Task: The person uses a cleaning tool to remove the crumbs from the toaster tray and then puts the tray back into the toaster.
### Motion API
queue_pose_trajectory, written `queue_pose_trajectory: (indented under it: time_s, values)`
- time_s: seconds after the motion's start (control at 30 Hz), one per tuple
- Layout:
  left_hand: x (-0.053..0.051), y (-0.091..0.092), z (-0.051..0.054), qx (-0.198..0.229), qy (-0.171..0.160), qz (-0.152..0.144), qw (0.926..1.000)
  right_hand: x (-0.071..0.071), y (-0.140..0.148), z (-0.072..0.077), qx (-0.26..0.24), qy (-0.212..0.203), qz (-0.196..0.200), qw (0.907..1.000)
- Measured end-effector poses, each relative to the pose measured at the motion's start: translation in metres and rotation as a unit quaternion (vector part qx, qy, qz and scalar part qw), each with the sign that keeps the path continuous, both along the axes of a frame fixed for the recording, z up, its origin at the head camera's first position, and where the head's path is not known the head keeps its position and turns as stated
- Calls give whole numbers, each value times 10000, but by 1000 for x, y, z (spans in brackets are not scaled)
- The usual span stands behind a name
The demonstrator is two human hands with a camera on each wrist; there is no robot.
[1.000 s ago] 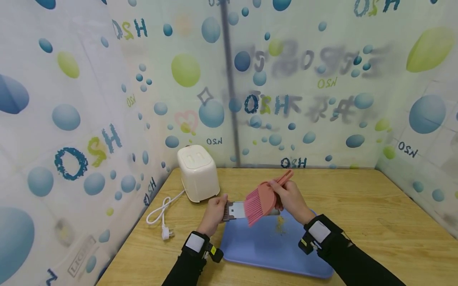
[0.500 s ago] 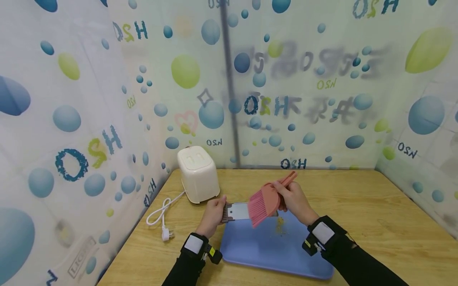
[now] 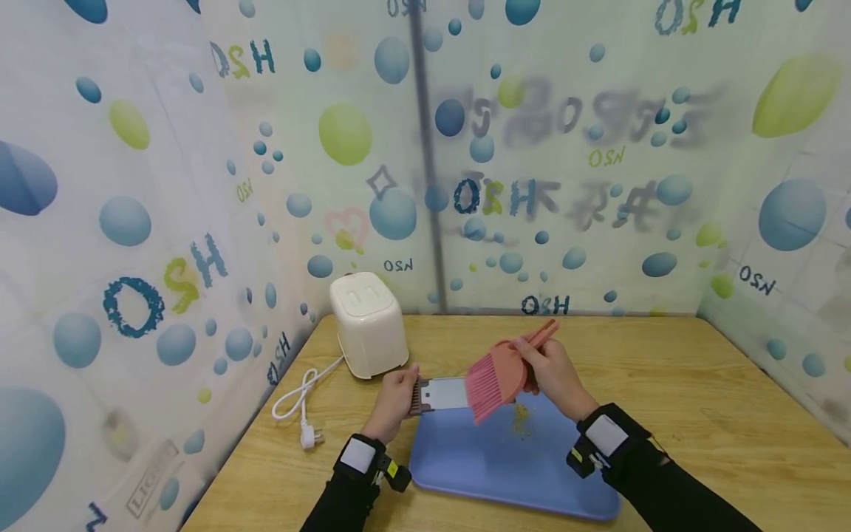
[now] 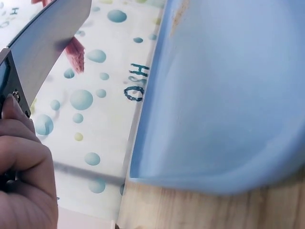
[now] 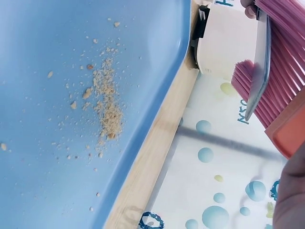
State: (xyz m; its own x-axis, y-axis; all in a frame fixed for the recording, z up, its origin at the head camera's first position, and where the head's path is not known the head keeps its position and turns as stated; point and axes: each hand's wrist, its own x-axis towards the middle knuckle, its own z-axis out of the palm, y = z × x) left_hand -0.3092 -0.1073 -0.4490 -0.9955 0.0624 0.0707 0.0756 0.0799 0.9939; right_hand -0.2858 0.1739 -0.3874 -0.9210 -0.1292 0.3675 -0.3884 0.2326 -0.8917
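My left hand (image 3: 392, 405) pinches the end of a flat metal toaster crumb tray (image 3: 444, 393), held above the blue tray (image 3: 492, 469). The handle of a pink bristle brush (image 3: 505, 369) is gripped in my right hand (image 3: 558, 380). Its bristles (image 3: 484, 388) lie over the crumb tray and hide its far end in the head view. From the right wrist, bristles show on both sides of the metal edge (image 5: 259, 71). Below, a small heap of yellowish crumbs (image 5: 109, 107) lies on the blue tray, with loose bits scattered about it.
A cream toaster (image 3: 368, 329) stands behind my left hand. Its white cord (image 3: 302, 391) and plug (image 3: 309, 436) lie on the wooden table (image 3: 698, 414) to the left. Patterned curtains (image 3: 565, 185) enclose the table at the back and sides.
My right hand has drawn the brush a little to the right along the crumb tray, baring more of the metal. My left hand has shifted only slightly.
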Motion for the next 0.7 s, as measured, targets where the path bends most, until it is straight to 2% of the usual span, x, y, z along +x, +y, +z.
queue_pose_trajectory:
  time_s: [0.43, 0.7]
  values:
    - [-2, -3, -2, -83, 9, -75, 9999, 2, 13, -1, -149, 27, -170, 9997]
    - [-3, -4, -2, -73, -84, -115, 9999, 4, 18, 4, -30, 35, -198, 9998]
